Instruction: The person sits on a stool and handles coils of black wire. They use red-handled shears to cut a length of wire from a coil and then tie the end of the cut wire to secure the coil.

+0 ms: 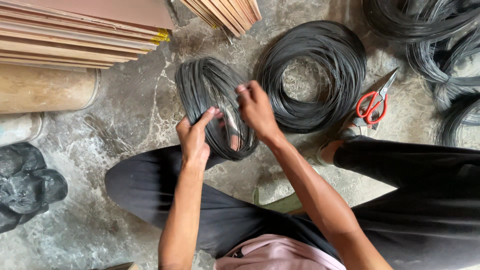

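The left hand (194,137) clasps the near rim of an upright black wire coil (215,107) on the concrete floor (135,107); the right hand (256,110) pinches its strands. Right lie another coil (312,75) and red-handled scissors (374,102).

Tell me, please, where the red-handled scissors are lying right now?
In the head view, the red-handled scissors lie on the concrete floor at the right, just beside the flat coil of black wire and above the person's right knee.
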